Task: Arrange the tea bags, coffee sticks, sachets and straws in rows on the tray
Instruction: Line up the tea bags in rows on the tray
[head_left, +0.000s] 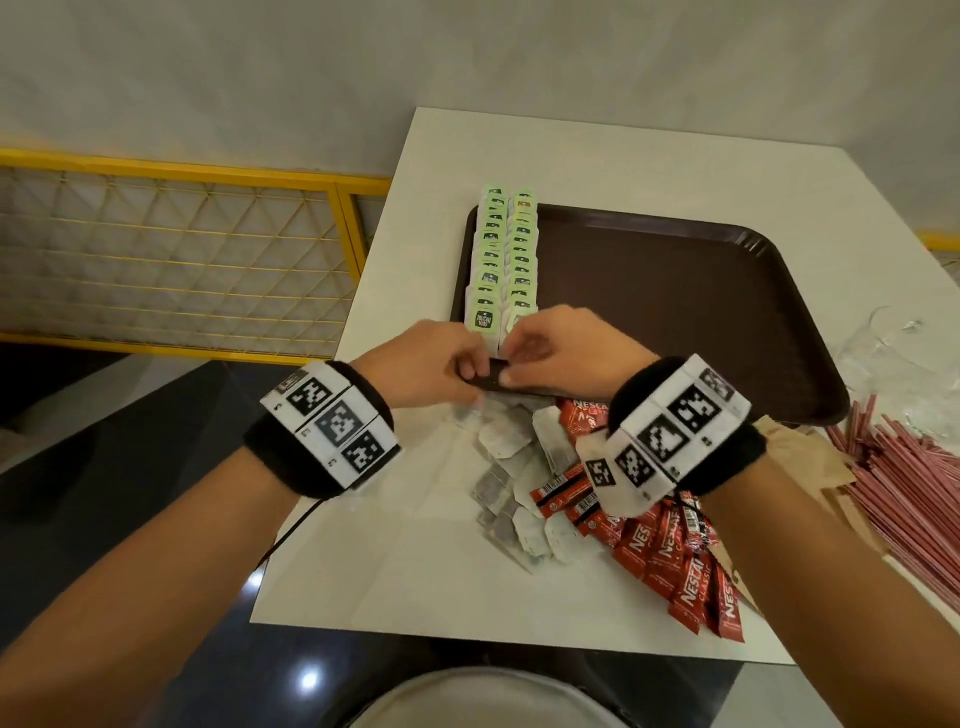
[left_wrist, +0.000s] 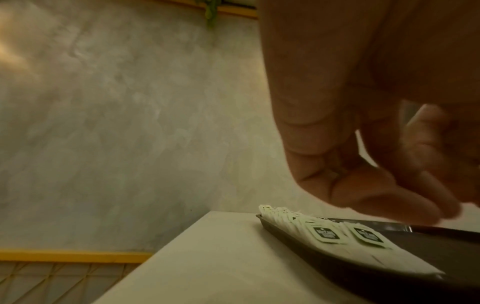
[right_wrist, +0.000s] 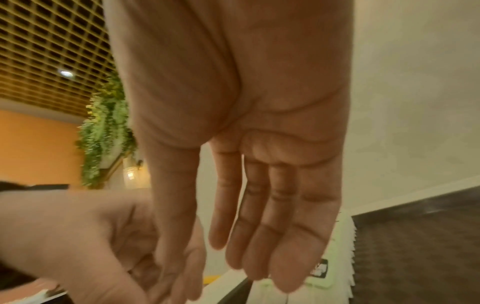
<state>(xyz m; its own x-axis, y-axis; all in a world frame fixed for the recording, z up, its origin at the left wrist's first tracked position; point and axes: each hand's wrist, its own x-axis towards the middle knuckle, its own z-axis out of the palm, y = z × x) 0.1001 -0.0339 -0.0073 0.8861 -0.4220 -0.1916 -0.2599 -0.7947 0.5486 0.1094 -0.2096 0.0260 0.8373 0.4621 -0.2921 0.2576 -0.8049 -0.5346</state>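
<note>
A brown tray (head_left: 675, 312) lies on the white table (head_left: 415, 561). Two rows of overlapping tea bags with green tags (head_left: 506, 260) run along its left edge. Both hands meet at the near end of those rows, over the tray's near-left corner. My right hand (head_left: 550, 343) has straight fingers (right_wrist: 259, 236) reaching down onto the nearest tea bag (right_wrist: 319, 269). My left hand (head_left: 441, 358) hovers beside it with loosely bent fingers (left_wrist: 376, 191), and nothing shows between them. The rows (left_wrist: 324, 232) lie just under the left hand.
Loose tea bags (head_left: 511, 467) and red coffee sticks (head_left: 670, 551) are heaped on the table in front of the tray. Pink straws (head_left: 904, 478) and brown paper sachets (head_left: 795, 452) lie at the right, near clear glassware (head_left: 893, 343). A yellow mesh railing (head_left: 182, 249) stands left of the table.
</note>
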